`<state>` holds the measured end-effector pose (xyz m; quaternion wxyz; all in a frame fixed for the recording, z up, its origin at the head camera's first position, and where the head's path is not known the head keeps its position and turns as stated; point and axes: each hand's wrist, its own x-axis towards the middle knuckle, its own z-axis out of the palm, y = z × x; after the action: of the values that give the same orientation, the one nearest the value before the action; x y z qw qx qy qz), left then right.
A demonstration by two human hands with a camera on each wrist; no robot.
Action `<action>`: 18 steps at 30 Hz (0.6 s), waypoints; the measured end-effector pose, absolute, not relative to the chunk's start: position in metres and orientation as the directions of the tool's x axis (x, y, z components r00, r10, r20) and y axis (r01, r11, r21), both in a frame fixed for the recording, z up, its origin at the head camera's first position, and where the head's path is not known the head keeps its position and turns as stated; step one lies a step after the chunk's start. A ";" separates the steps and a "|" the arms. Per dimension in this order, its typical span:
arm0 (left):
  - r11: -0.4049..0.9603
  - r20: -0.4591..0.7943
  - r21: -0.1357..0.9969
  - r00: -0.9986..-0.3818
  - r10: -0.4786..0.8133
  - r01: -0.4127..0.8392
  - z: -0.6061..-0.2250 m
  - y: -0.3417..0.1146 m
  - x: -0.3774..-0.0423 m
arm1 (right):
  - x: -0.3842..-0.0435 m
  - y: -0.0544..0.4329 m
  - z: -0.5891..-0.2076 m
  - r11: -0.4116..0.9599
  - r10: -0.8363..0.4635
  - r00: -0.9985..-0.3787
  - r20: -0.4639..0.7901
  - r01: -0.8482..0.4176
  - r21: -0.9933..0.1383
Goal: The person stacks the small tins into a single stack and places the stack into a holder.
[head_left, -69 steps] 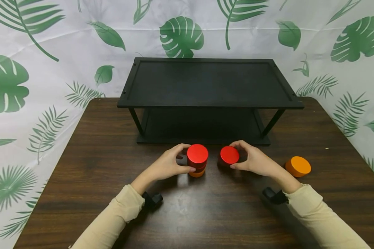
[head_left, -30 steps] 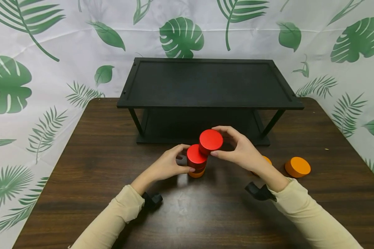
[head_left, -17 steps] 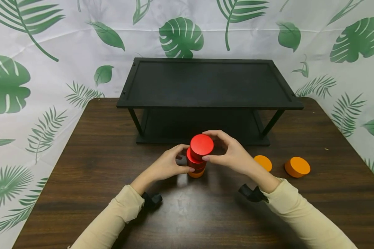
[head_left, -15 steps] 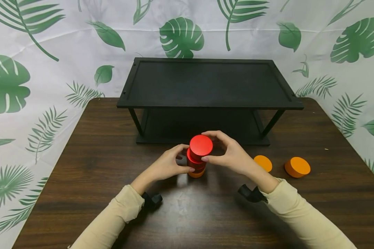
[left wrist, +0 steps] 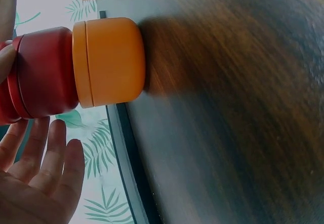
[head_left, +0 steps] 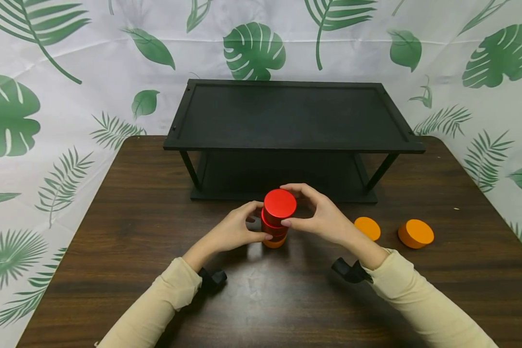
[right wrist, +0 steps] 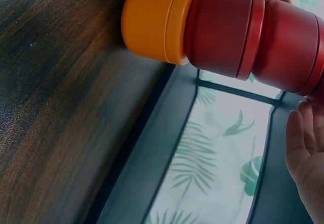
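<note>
Red lidded jars (head_left: 274,230) are stacked on an orange lidded jar (left wrist: 114,62) that stands on the table. My left hand (head_left: 235,231) grips the red part of the stack between thumb and fingers, the thumb lying near a seam between red jars. With thumb and fingertips my right hand (head_left: 324,217) holds the topmost red jar (head_left: 280,203), which overlaps the top of the stack in the head view. From the right wrist, a red jar (right wrist: 220,31) sits directly on the orange one, and my right fingers show at the far end of the column.
Two more orange jars, a nearer-in one (head_left: 367,228) and an outer one (head_left: 416,234), stand to the right, partly behind my right forearm. Behind the stack is a black two-tier shelf (head_left: 287,116). The dark wooden table (head_left: 261,304) backs onto a leaf-patterned cloth.
My right hand has lifted its red jar off to the left and over the stack, then eased slightly lower onto it. My left hand has kept its grip in place.
</note>
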<state>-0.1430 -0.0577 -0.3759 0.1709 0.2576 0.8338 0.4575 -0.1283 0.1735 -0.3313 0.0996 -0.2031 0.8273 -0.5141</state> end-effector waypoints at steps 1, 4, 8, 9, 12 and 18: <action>0.449 -0.050 0.851 -0.809 0.586 0.273 -0.376 -0.058 -0.143 | -0.128 0.174 -0.332 0.390 -0.440 -0.897 0.045 -0.237 -0.890; 0.449 -0.052 0.851 -0.809 0.585 0.270 -0.375 -0.058 -0.143 | -0.129 0.174 -0.332 0.392 -0.446 -0.894 0.050 -0.245 -0.887; 0.450 -0.054 0.852 -0.810 0.584 0.267 -0.375 -0.058 -0.143 | -0.130 0.174 -0.333 0.387 -0.449 -0.892 0.051 -0.246 -0.889; 0.450 -0.055 0.852 -0.810 0.584 0.266 -0.375 -0.058 -0.143 | -0.130 0.174 -0.333 0.384 -0.450 -0.891 0.050 -0.244 -0.890; 0.446 -0.055 0.855 -0.810 0.583 0.263 -0.375 -0.058 -0.143 | -0.130 0.173 -0.333 0.376 -0.455 -0.889 0.047 -0.240 -0.895; 0.429 -0.045 0.863 -0.805 0.592 0.268 -0.376 -0.058 -0.144 | -0.129 0.171 -0.332 0.367 -0.462 -0.886 0.042 -0.234 -0.900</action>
<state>-0.1436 -0.0580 -0.3757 0.1736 0.2597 0.8273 0.4670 -0.1293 0.1712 -0.3318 0.1095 -0.2122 0.8195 -0.5211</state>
